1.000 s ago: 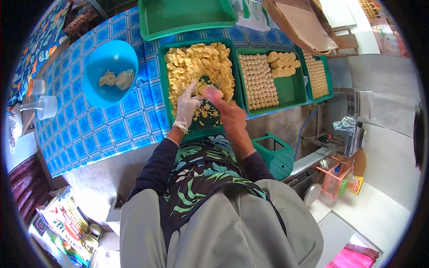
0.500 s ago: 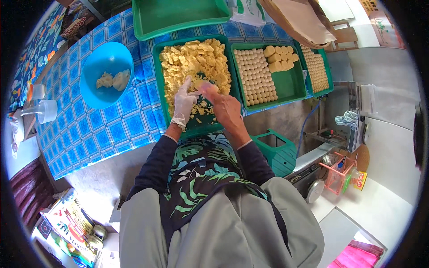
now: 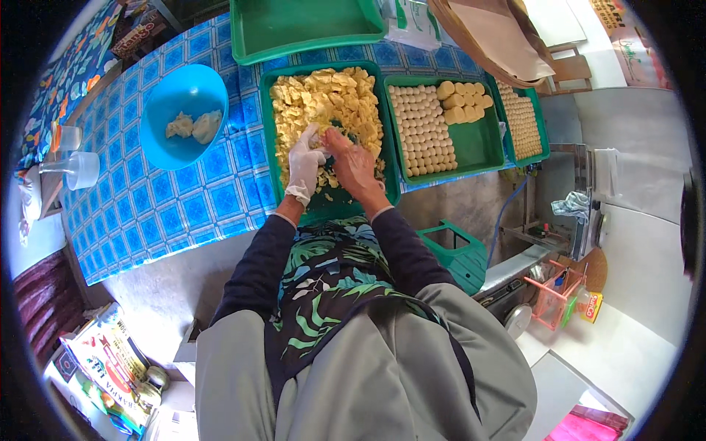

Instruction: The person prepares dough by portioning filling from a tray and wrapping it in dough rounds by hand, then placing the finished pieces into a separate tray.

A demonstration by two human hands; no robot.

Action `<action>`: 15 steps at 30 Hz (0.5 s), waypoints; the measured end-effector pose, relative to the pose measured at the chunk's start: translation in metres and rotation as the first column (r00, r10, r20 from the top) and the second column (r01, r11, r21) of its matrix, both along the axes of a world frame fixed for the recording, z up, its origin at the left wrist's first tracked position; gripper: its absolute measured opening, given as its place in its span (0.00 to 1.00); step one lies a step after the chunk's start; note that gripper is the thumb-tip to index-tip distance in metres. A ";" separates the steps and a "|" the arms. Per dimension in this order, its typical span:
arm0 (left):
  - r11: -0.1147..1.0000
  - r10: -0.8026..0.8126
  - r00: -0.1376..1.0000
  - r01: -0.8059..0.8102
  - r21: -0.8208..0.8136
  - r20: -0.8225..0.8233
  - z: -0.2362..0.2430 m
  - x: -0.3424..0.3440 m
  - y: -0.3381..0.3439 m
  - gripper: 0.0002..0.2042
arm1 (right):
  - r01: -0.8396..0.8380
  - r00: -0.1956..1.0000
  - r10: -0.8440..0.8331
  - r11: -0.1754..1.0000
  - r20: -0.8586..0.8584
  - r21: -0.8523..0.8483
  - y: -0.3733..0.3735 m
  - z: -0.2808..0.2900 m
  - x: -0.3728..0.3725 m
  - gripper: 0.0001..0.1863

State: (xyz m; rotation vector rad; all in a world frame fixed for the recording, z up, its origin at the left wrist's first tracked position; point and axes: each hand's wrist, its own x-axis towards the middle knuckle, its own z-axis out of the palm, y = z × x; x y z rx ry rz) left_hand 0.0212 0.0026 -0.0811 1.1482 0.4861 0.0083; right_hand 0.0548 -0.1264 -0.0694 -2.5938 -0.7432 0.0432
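Heaped in the deep green plastic tray at the near edge of the blue checked worktop: pale yellow crumbly dough pieces, close enough to work with both arms bent. Buried among them, white-gloved left hand and bare right hand, fingers curled together over a small dark object; whether either grip is closed on it, cannot tell. Just beside, to the right, second green tray with neat rows of shaped dough balls, within easy reach. Off to the left, round blue plastic bowl holding two dough lumps.

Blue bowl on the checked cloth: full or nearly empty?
Nearly empty. The blue bowl holds only two pale dough lumps; most of its inside is bare.
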 end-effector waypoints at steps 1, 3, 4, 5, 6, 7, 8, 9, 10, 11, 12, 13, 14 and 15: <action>1.000 0.001 1.000 -0.001 -0.025 -0.002 -0.003 0.001 0.001 0.40 | -0.005 0.999 0.006 1.000 -0.040 0.031 -0.004 0.003 -0.002 0.22; 0.998 -0.016 1.000 0.016 -0.055 -0.003 0.002 0.003 -0.003 0.41 | 0.009 0.997 -0.005 0.998 -0.080 0.056 -0.016 0.001 -0.006 0.22; 0.999 -0.023 1.000 0.023 -0.046 -0.004 0.004 0.003 -0.004 0.40 | 0.029 0.996 -0.028 1.000 -0.085 0.008 -0.020 -0.003 -0.009 0.21; 0.999 -0.032 0.999 0.032 -0.041 -0.007 0.007 0.003 -0.007 0.38 | 0.051 0.994 -0.055 0.998 -0.091 -0.044 -0.027 -0.006 -0.012 0.21; 0.999 -0.016 1.000 0.016 -0.038 -0.007 -0.006 0.001 -0.003 0.38 | 0.035 0.995 -0.038 0.999 -0.091 -0.041 -0.025 0.003 -0.016 0.21; 0.980 -0.003 0.998 -0.011 0.198 0.070 -0.021 0.001 0.003 0.36 | 0.024 0.987 -0.026 1.000 -0.160 -0.013 -0.025 0.014 -0.019 0.20; 0.908 -0.018 0.990 -0.044 0.417 0.143 -0.033 0.002 0.005 0.34 | 0.026 0.973 -0.023 1.000 -0.228 0.010 -0.025 0.021 -0.021 0.20; 0.912 -0.038 0.989 -0.025 0.410 0.143 -0.018 0.009 0.001 0.34 | 0.047 0.972 -0.045 0.999 -0.229 0.003 -0.033 0.018 -0.022 0.20; 0.743 -0.224 0.974 0.158 0.650 0.018 -0.003 0.017 -0.001 0.32 | 0.091 0.959 -0.092 0.996 -0.267 -0.016 -0.040 0.016 -0.024 0.20; 0.485 -0.351 0.925 0.312 0.817 -0.145 0.011 0.020 -0.002 0.30 | 0.124 0.944 -0.128 0.992 -0.303 -0.033 -0.044 0.015 -0.026 0.20; 0.295 -0.381 0.925 0.139 0.945 -0.017 0.006 0.025 0.001 0.28 | 0.121 0.945 -0.125 0.992 -0.301 -0.031 -0.047 0.008 -0.028 0.20; 0.294 -0.379 0.925 0.135 0.946 -0.015 0.001 0.030 0.002 0.28 | 0.105 0.983 -0.096 0.993 -0.154 0.054 -0.049 0.000 -0.032 0.19; 0.173 -0.419 0.902 0.193 0.966 -0.105 0.002 0.036 0.001 0.26 | 0.090 0.996 -0.090 0.987 -0.006 0.133 -0.052 -0.008 -0.033 0.18; 0.047 -0.434 0.879 0.241 0.969 -0.198 0.002 0.040 0.005 0.24 | 0.087 0.996 -0.087 0.987 -0.007 0.137 -0.045 0.005 -0.035 0.18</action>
